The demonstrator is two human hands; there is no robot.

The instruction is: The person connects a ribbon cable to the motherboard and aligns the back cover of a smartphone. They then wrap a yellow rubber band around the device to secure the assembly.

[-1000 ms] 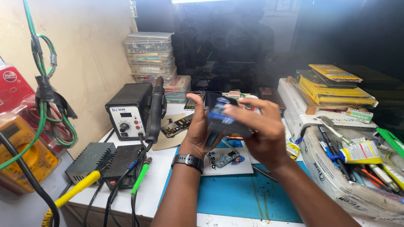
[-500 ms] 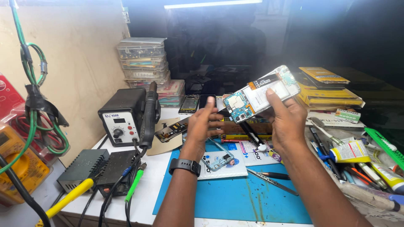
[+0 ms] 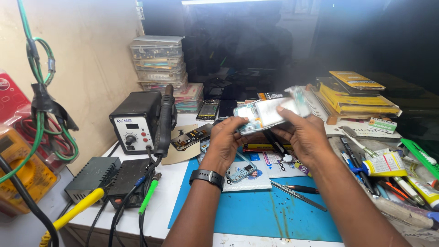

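1. Head view: an opened phone assembly [image 3: 270,112] is held above the desk [image 3: 192,201], at 12 o'clock from the blue mat [image 3: 274,215].
2. Left hand [image 3: 226,139]: fingers clamped on the assembly's left end.
3. Right hand [image 3: 304,135]: fingers closed on its underside and right end.
4. The assembly is judged light, thin, rigid and fragile, with exposed circuitry; the edges are the safest place to take hold.
5. At 9 o'clock, a black boxy hot-air station [image 3: 137,121] is noted; at 6 o'clock, metal tweezers [image 3: 297,194].
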